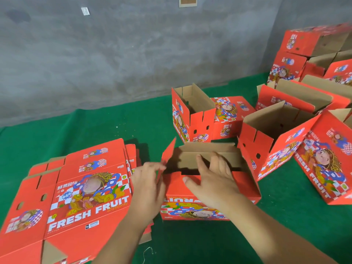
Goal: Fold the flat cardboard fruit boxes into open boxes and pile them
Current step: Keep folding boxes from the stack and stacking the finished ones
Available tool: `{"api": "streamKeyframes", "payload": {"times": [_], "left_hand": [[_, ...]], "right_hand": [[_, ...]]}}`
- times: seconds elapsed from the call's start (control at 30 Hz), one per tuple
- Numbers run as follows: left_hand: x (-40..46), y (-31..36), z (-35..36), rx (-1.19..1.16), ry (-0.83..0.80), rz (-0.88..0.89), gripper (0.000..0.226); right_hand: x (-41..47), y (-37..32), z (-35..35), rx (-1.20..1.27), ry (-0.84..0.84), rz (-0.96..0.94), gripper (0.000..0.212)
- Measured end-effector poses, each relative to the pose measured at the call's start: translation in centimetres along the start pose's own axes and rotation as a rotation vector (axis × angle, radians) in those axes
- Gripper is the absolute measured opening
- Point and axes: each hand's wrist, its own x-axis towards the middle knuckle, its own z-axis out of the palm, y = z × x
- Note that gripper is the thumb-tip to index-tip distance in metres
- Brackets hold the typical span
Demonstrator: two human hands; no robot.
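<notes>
we found the half-formed box (182, 208) toward the near edge of the green surface (114, 126), mid-fold. left hand (148, 181), fingers straight, touched its side flap (168, 155); right hand (213, 180), fingers straight, pressed the inner panel (190, 161). next, we judged: tuck flaps, then pile.

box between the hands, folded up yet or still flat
Folded up, open on top: the box stands with brown inside walls showing; the right hand reaches over its rim.

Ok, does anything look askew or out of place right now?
Yes. At right, one open box sits tilted, leaning on another tilted box, not stacked like the pile behind.
</notes>
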Motion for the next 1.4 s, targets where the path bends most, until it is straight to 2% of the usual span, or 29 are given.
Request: {"api": "streamKeyframes", "payload": {"times": [0.07, 0.13, 0.23, 0.33, 0.47, 0.5, 0.57, 0.63, 0.67, 0.7, 0.77, 0.83, 0.93, 1.1, 1.17, 1.23, 1.33, 1.4], "left_hand": [[0.0, -0.5, -0.4, 0.043, -0.155, 0.042, 0.065], [-0.1, -0.9, -0.5, 0.097, -0.242, 0.126, 0.063], [0.6, -1.0, -0.8, 0.077, -0.334, 0.098, 0.050], [2.9, 0.3, -0.3, 0.179, -0.431, 0.004, 0.068], [5.4, 2.5, 2.4, 0.460, -0.390, -0.075, 0.072], [5.5, 2.8, 2.9, 0.500, -0.404, -0.116, 0.075], [5.7, 2.8, 3.4, 0.533, -0.409, -0.168, 0.079], [5.8, 2.3, 3.4, 0.526, -0.379, -0.196, 0.081], [5.8, 2.1, 3.4, 0.519, -0.370, -0.209, 0.082], [5.8, 1.9, 3.4, 0.508, -0.366, -0.217, 0.083], [5.7, 2.0, 3.5, 0.465, -0.345, -0.216, 0.084], [5.6, 2.4, 3.5, 0.401, -0.279, -0.197, 0.083], [5.3, 2.3, 3.3, 0.274, -0.183, -0.214, 0.074], [5.1, 2.4, 2.9, 0.178, -0.196, -0.278, 0.072], [5.1, 2.4, 2.6, 0.068, -0.153, -0.300, 0.067], [5.0, 2.3, 2.3, -0.113, -0.109, -0.316, 0.066], [4.5, 2.1, 2.2, -0.071, -0.098, -0.278, 0.052], [4.0, 2.1, 2.3, -0.079, -0.144, -0.400, 0.042]], "right_hand": [[-0.2, 0.1, 0.3, 0.015, 0.117, -0.025, 0.101], [-0.4, -0.2, 0.4, 0.014, 0.200, -0.061, 0.101], [-0.3, -0.3, 0.4, 0.019, 0.136, -0.066, 0.096], [-0.6, -0.4, 0.2, -0.003, 0.090, -0.090, 0.087], [-2.5, -1.0, -0.8, -0.061, 0.088, -0.150, 0.074], [-3.1, -0.9, -1.1, -0.066, 0.138, -0.181, 0.075], [-4.0, 0.3, -1.6, -0.013, 0.346, -0.176, 0.086], [-4.7, 2.7, -2.1, 0.124, 0.566, -0.001, 0.098], [-5.1, 3.9, -2.2, 0.189, 0.599, 0.101, 0.100], [-5.4, 5.1, -2.1, 0.218, 0.559, 0.146, 0.097], [-5.8, 7.0, -1.4, 0.204, 0.386, 0.075, 0.079], [-6.0, 8.1, -0.7, 0.190, 0.297, 0.005, 0.072], [-5.8, 8.9, -0.2, 0.195, 0.346, -0.003, 0.067], [-6.3, 9.0, 0.7, 0.237, 0.499, -0.069, 0.047], [-6.1, 9.0, 0.6, 0.304, 0.493, -0.039, 0.030], [-5.6, 9.1, -0.3, 0.494, 0.434, 0.032, 0.019], [-4.2, 8.3, -2.6, 0.891, 0.367, 0.286, 0.041], [-3.4, 8.0, -3.1, 0.956, 0.285, 0.333, 0.055]]}}
